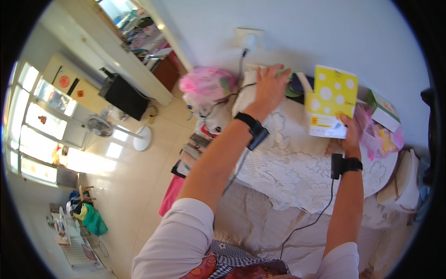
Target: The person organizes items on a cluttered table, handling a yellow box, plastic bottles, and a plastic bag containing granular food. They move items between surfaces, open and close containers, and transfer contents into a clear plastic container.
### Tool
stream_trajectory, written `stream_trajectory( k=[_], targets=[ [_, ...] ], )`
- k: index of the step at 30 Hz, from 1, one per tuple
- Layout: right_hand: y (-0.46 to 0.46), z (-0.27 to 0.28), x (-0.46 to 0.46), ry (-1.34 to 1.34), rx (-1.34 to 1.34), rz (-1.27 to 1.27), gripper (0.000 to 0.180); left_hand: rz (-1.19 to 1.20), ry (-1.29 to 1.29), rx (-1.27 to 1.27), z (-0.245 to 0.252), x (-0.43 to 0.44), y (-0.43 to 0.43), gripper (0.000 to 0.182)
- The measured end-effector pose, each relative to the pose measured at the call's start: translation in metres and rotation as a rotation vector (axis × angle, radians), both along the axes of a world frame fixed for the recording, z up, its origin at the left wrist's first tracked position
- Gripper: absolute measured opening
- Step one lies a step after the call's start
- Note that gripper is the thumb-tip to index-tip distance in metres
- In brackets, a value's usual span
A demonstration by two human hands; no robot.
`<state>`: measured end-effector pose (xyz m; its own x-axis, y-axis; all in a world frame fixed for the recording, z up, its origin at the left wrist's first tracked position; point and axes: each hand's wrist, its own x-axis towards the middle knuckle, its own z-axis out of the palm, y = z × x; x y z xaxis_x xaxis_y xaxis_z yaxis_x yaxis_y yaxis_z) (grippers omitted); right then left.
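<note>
My right hand grips the lower edge of a flat yellow packet with white dots and a white lower part bearing writing. The packet is held up over a white lace cloth. My left hand reaches over the cloth's far edge by the wall, fingers spread, with nothing visible in it. Close to its fingertips lie a green item and a dark item, partly covered by the packet. Whether the fingers touch the green item is unclear.
A pink plastic bag is at the left, near a wall socket with a plugged-in cord. To the right are a green-and-white box and another pink bag. A cable trails from my right wristband. A white fan stands on the floor.
</note>
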<state>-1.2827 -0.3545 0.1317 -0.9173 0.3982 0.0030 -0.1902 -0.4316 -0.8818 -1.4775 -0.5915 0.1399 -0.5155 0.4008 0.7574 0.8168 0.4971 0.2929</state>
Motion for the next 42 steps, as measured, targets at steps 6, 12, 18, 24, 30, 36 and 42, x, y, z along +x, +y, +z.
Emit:
stream_trajectory(
  k=[6,12,18,24,30,36,42],
  targets=[
    [-0.04,0.02,0.036,0.046,0.259,-0.169,0.037,-0.218,-0.481,0.246,0.008,0.084,-0.066,0.057],
    [-0.111,0.043,0.156,-0.081,0.225,-0.198,0.04,-0.914,-1.243,0.198,0.033,0.181,-0.084,0.094],
    [-0.141,0.08,0.259,-0.101,0.272,-0.59,0.04,-1.108,-1.472,0.353,0.072,0.274,-0.048,0.065],
    [-0.145,0.1,0.376,0.063,-0.007,-1.244,0.032,-0.957,-1.559,0.265,0.099,0.373,-0.009,0.058],
    [-0.159,0.121,0.464,-0.17,1.349,-0.89,0.036,-1.076,-1.256,0.196,0.117,0.515,0.039,0.056],
    [-0.081,0.127,0.643,-0.312,1.243,-1.215,0.045,-1.013,-1.341,0.226,0.138,0.68,0.103,0.054],
    [-0.098,0.118,0.761,-0.269,1.34,-1.378,0.033,-1.147,-1.436,0.291,0.16,0.829,0.178,0.057]
  ],
)
